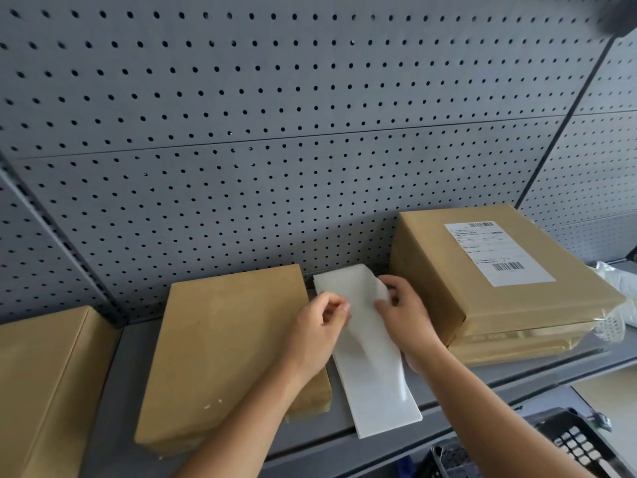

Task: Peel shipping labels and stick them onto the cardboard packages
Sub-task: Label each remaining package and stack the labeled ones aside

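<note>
As the left hand (320, 326) and right hand (406, 312) pinch the label strip (375, 384), the bare package (227, 346) lies just leftward.

The only print in view is on a white shipping label (499, 253) stuck to the top of the brown package (431, 270) at the right of the shelf (379, 439). It carries one barcode (481, 224) along its far edge and a second barcode (507, 266) near its close edge, with several rows of small black text and ruled lines between them. None of that text, nor any digits by the barcodes, is sharp enough to read.
</note>
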`<control>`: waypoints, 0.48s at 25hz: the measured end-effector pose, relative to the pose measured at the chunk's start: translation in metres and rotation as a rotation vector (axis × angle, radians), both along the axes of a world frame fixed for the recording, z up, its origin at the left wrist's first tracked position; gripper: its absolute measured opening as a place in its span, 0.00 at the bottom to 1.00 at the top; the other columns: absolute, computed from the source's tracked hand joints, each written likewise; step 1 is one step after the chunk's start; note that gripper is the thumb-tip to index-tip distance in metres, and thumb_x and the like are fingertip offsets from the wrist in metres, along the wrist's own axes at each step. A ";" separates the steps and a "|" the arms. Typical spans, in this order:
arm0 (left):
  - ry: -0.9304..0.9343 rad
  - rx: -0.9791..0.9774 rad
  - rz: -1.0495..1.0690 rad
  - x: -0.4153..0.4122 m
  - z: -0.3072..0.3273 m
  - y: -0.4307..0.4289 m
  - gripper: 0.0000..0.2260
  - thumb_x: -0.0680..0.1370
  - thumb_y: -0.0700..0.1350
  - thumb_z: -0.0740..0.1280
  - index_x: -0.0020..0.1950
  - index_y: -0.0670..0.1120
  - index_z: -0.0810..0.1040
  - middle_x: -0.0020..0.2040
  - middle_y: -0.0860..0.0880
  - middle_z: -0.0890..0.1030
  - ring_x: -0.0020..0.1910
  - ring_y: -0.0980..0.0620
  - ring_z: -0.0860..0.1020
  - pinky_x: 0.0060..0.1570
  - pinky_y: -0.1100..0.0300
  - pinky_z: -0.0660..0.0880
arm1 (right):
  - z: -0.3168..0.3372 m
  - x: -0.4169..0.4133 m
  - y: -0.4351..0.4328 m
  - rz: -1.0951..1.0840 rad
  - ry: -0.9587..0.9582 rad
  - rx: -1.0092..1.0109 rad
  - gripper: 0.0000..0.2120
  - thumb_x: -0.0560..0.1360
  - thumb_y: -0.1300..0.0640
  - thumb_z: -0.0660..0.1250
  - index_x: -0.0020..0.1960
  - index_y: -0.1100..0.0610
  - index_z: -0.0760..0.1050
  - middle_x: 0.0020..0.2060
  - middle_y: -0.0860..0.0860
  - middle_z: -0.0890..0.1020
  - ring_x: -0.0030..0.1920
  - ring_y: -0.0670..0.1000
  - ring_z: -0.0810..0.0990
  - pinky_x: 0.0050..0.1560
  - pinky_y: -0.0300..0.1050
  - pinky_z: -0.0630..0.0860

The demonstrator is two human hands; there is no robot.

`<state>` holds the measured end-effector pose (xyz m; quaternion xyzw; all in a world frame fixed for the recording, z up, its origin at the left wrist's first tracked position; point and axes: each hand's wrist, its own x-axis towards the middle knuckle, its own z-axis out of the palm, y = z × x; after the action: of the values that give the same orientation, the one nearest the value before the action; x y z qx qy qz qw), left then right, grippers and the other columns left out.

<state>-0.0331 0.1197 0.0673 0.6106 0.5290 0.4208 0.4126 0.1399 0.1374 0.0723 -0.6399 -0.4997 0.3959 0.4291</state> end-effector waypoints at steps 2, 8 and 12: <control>-0.040 -0.013 0.020 0.001 0.004 0.000 0.10 0.84 0.49 0.63 0.49 0.46 0.81 0.45 0.49 0.85 0.45 0.54 0.84 0.48 0.60 0.81 | 0.023 0.003 -0.015 -0.005 0.138 0.054 0.17 0.78 0.63 0.65 0.61 0.45 0.76 0.52 0.51 0.83 0.53 0.53 0.83 0.55 0.58 0.81; -0.236 -0.148 0.066 0.004 0.014 0.005 0.21 0.85 0.55 0.59 0.53 0.40 0.81 0.48 0.41 0.86 0.49 0.44 0.85 0.44 0.61 0.82 | 0.064 0.013 -0.071 0.058 0.368 0.056 0.14 0.78 0.68 0.63 0.54 0.53 0.79 0.48 0.56 0.84 0.48 0.58 0.83 0.49 0.59 0.81; -0.352 -0.257 0.014 -0.002 0.029 0.007 0.19 0.85 0.57 0.58 0.56 0.47 0.84 0.51 0.50 0.89 0.51 0.52 0.86 0.50 0.57 0.83 | 0.052 0.021 -0.100 0.151 0.389 -0.043 0.11 0.76 0.69 0.64 0.51 0.55 0.78 0.46 0.61 0.82 0.42 0.61 0.81 0.39 0.56 0.80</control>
<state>-0.0354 0.1266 0.0959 0.4666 0.5021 0.4529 0.5702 0.1612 0.0376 0.1239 -0.5210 -0.4455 0.5536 0.4728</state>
